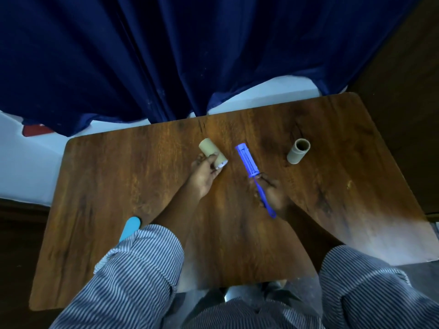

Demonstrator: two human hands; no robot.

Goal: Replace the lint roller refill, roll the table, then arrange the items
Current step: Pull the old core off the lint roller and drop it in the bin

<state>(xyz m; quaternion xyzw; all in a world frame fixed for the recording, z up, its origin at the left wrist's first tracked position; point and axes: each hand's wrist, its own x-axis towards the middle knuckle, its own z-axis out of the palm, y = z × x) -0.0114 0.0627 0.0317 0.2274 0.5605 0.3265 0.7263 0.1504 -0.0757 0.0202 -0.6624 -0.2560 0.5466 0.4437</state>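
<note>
The step in hand appears to be fitting the fresh refill roll point(212, 152) onto the bare blue lint roller handle point(254, 175), whose empty spindle cage points away from the person, toward the curtain point(166, 55). For this to be done well, the open end of the refill should be lined up squarely with the spindle tip and slid along its axis, with the handle kept steady; a skewed approach would likely jam the cardboard core against the ribs.

The refill roll is held in the left hand point(204, 173), just left of the handle, with the fingers point(211, 160) curled closed around its near end. The handle's thin stem is gripped by the right hand point(270, 191), the fingers wrapped shut around it just below the cage. Whether either object rests on the wooden table point(118, 186) cannot be told.

An empty cardboard core point(298, 151) lies well to the right of the handle, apart from both hands. A light blue flat object point(129, 227), partly hidden by the striped left sleeve point(133, 269), lies well to the handle's near left.
</note>
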